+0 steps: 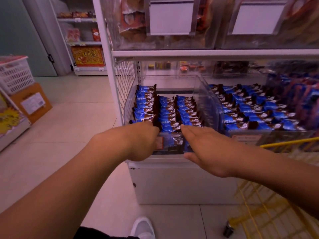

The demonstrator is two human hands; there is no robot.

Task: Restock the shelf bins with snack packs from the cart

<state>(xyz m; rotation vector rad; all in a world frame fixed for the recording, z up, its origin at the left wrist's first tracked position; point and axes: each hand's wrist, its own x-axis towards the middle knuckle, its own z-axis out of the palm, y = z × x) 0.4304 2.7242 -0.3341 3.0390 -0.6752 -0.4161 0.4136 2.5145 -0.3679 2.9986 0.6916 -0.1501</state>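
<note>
Both hands reach to the near edge of a clear plastic shelf bin [131, 100] on the lower shelf. The left hand [141, 142] is bent down at the wrist over the bin's front wall, its fingers hidden below, so I cannot tell whether they hold anything. The right hand [205, 147] lies flat with its fingers straight and together, the fingertips touching the nearest blue-and-brown snack packs [170, 114] in the bin, the thumb spread out below toward the front wall.

The packs stand in three tidy rows inside this bin, the left row running farther back than the other two. A second clear bin [215, 107] just to the right holds more of the same packs in rows. The yellow wire cart [269, 214] stands at the near right, beside the white shelf base [181, 183].

Above, the upper shelf carries bins with blank white label holders [170, 18]. At the far left stand a white basket [15, 75] and a cardboard box [31, 102] on the tiled floor. A white shoe [143, 228] shows at the bottom.
</note>
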